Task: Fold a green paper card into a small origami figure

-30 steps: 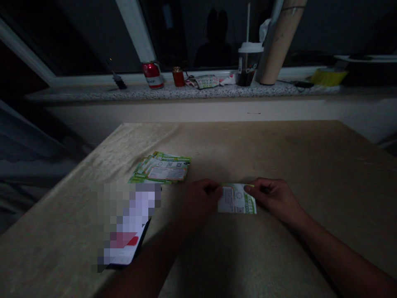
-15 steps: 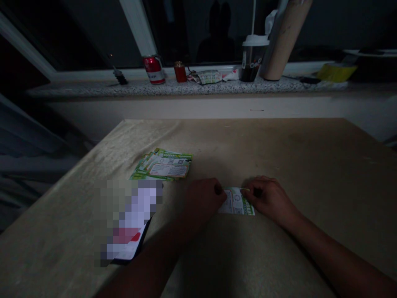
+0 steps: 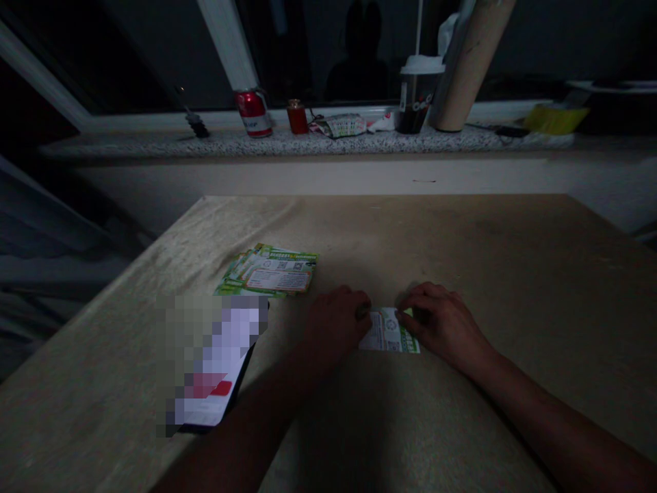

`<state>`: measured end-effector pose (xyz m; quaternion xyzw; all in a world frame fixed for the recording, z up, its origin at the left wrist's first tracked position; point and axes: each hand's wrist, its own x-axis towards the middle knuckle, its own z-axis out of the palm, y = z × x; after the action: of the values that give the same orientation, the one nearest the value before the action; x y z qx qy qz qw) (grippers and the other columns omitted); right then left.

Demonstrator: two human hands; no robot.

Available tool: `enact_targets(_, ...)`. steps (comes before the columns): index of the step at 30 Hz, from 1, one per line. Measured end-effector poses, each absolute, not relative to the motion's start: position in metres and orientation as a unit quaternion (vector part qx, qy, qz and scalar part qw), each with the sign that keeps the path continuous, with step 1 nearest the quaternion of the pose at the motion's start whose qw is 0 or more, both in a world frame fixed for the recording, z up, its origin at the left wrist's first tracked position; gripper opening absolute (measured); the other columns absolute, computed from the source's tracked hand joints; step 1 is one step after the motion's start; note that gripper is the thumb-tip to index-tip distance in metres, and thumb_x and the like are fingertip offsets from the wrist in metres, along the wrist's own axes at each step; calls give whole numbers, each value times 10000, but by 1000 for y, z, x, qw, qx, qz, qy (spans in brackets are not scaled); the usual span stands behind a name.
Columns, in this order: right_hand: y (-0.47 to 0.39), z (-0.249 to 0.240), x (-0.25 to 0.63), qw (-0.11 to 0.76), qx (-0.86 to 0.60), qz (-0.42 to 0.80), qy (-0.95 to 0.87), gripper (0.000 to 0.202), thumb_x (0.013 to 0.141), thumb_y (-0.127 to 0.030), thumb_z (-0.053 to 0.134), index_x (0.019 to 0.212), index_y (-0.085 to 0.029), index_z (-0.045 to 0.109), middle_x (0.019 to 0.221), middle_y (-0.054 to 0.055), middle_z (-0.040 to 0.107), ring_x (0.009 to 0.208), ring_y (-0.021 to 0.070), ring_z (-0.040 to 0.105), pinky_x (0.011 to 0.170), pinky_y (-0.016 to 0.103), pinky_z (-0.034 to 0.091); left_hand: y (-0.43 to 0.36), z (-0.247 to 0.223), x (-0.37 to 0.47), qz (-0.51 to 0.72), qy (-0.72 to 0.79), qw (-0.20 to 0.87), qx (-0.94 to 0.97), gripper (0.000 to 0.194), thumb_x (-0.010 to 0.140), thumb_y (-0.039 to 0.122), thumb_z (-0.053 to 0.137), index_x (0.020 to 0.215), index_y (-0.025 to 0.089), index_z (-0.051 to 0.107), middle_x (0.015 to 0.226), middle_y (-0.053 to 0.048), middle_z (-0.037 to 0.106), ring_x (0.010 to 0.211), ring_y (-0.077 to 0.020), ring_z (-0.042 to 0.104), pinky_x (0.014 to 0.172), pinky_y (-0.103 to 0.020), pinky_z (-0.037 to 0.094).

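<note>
In a dim room, above one beige flat table (image 3: pixel 493 239), left hand (image 3: pixel 339 318) and right hand (image 3: pixel 442 318), apart, pinch one green-and-white rectangular paper card (image 3: pixel 391 335); beyond them, one red-and-white metal can (image 3: pixel 253 113).

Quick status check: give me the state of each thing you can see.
Left hand: fingers curled at the leaflet's left end; grip unclear.
Right hand: fingers bent at the leaflet's upper right; grip unclear.
Leaflet: print showing; folds unclear.
Leaflet pile: fanned out.
Phone: face up, screen lit.
Can: upright.
Cup: upright, lid on, straw in, partly filled.
</note>
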<state>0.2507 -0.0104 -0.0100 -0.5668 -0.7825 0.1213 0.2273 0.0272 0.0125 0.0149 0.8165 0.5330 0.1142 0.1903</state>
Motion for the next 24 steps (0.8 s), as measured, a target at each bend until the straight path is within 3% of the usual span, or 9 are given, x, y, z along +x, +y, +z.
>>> enact_targets(4,-13,-7,250,214,-559,104,-794,113,907,-262,670,872,-269,777,1011,55,732,972,268,671,846,423,448,10,20,28,97,494,161,849,193,915,239,595,955,205,780,1008,-80,665,889,-220,634,809,-352,478)
enact_targets(12,-20,-1,247,192,-558,76,-803,137,900,-357,704,910,-261,801,1039,71,721,977,284,665,860,449,448,8,15,27,83,459,131,875,250,947,364,607,983,186,780,992,-79,671,927,-237,620,870,-390,461)
enact_targets(24,-26,2,248,166,-556,53,-813,282,753,-464,827,972,-289,790,1129,78,708,1012,319,658,865,477,467,9,17,14,70,420,146,893,405,786,482,799,1106,238,752,1045,-55,648,979,-251,626,855,-372,479)
